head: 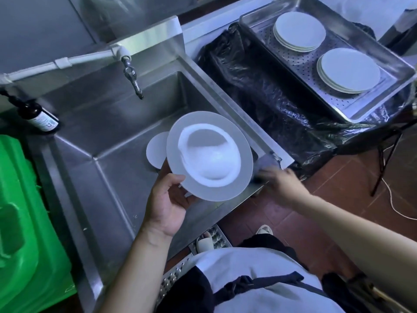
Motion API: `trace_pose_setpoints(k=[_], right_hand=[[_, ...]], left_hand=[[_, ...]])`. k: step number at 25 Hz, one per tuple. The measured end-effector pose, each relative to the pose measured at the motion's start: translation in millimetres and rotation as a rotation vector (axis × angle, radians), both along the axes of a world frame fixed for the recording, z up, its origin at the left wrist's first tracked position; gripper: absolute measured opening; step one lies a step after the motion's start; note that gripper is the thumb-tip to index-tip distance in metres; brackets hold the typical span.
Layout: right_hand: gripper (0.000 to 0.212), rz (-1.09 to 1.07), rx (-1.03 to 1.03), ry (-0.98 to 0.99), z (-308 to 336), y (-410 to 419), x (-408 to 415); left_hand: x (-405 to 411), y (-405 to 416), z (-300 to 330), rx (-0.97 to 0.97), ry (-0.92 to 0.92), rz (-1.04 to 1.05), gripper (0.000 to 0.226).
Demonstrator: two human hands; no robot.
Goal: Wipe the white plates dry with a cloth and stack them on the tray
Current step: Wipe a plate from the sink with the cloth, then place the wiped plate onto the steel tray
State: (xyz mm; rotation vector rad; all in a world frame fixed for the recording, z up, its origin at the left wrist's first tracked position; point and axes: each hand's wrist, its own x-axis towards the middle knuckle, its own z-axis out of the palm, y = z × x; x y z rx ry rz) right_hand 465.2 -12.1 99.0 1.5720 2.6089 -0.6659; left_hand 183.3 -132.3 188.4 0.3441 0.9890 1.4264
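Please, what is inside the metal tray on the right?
The metal tray holds two stacks of white plates: a far stack and a near stack. The perforated floor shows around them; what lies under each stack is covered.

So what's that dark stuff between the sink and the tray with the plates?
In the head view, a crumpled black plastic bag fills the stretch between the sink and the tray; the tray rests on it.
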Motion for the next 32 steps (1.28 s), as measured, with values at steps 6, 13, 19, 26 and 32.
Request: trace_pose_setpoints(k=[6,13,19,26,32], right_hand=[[0.038,-0.058,-0.211,0.211,5.4,1.1,19.4],[0.017,-0.776,-0.631,1.047,118.0,67.5,113.8],[0.031,-0.927,-0.793,1.04,141.6,93.4,229.2],[0.027,-1.075,-0.765,1.042,138.1,127.9,285.4],[0.014,-1.117,-0.673,1.036,136.9,215.2,322.2]], left_hand=[[39.4,19.9,13.1,-0.08,0.091,-0.027,0.055],[118.8,78.5,26.2,-0.127,0.083,-0.223,0.048],[209.7,138.6,32.2,-0.053,0.145,-0.412,0.052],[270.8,212.5,37.5,-0.127,0.229,-0.478,0.049],[318.1,301.0,30.7,-0.199,0.295,-0.403,0.051]])
